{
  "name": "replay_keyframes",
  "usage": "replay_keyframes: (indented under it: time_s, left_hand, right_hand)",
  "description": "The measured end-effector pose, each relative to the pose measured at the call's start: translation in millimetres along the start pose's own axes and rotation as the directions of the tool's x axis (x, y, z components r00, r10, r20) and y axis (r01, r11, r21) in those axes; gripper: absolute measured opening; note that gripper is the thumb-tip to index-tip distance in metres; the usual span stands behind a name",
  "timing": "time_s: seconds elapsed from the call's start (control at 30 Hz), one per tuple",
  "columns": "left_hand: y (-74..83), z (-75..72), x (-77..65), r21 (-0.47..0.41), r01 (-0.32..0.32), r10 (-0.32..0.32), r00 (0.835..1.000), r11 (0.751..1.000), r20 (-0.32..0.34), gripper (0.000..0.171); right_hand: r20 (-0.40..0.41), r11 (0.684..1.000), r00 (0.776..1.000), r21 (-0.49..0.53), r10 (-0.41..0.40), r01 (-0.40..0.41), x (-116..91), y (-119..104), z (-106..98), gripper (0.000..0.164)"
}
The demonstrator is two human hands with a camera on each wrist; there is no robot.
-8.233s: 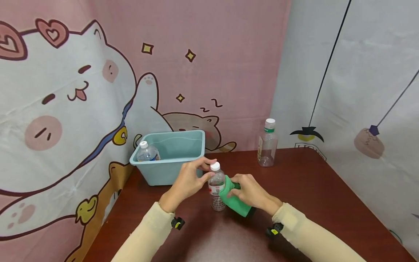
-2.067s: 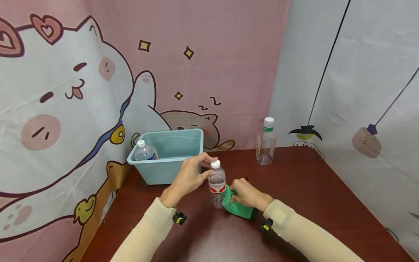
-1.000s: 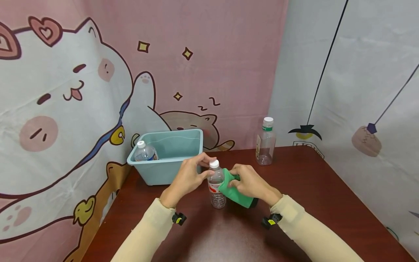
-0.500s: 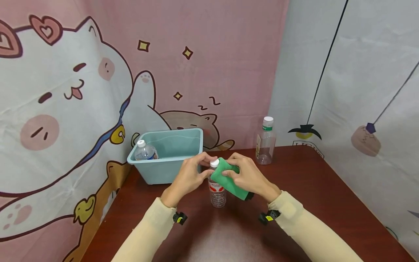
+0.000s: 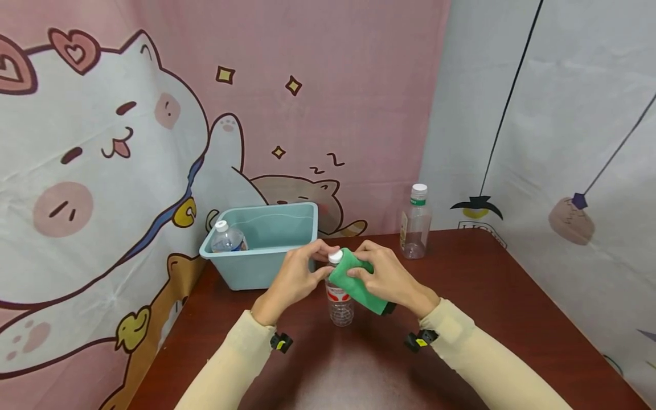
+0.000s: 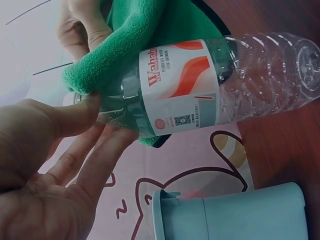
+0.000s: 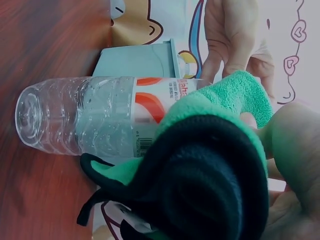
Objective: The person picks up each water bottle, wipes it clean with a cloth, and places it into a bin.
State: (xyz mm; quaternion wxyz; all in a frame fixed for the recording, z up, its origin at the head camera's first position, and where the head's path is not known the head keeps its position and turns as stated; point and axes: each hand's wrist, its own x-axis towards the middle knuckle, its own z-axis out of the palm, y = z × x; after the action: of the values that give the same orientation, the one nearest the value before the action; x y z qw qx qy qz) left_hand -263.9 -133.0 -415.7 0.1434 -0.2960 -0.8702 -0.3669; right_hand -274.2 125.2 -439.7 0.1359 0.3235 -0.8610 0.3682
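A clear plastic water bottle [image 5: 340, 312] with a white cap and a red-and-white label stands upright on the table. My left hand [image 5: 295, 273] pinches it at the neck and shoulder between thumb and fingers, as the left wrist view shows. My right hand [image 5: 388, 275] grips a green cleaning cloth [image 5: 359, 287] with a dark edge. The cloth lies against the bottle's right side and shoulder, just below the cap, and covers part of the label's upper area. In the right wrist view the folded cloth [image 7: 215, 107] hides much of the bottle's upper part.
Behind my left hand stands a light-blue plastic bin [image 5: 256, 267], with another white-capped bottle [image 5: 229, 238] inside at its left end. A square clear bottle [image 5: 415, 228] with a green neck band stands at the table's back right. Printed curtains hang behind the dark red table [image 5: 461, 307].
The cloth has risen with my right hand from low beside the bottle to its shoulder near the cap. My left hand keeps its hold. Over the last half second little differs.
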Motion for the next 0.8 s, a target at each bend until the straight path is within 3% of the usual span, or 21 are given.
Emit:
replay_keyframes:
  time_s: [0.37, 0.8]
  left_hand:
    - [0.1, -0.7, 2.0, -0.019, 0.023, -0.023, 1.000, 1.000, 0.007, 0.042]
    - [3.5, -0.4, -0.1, -0.030, 0.040, -0.040, 0.999, 0.999, 0.006, 0.040]
  right_hand:
    - [0.067, 0.999, 0.998, -0.039, 0.002, 0.001, -6, 15, -2, 0.027]
    - [0.253, 0.990, 0.965, -0.108, -0.066, 0.096, -28, 52, 35, 0.014]
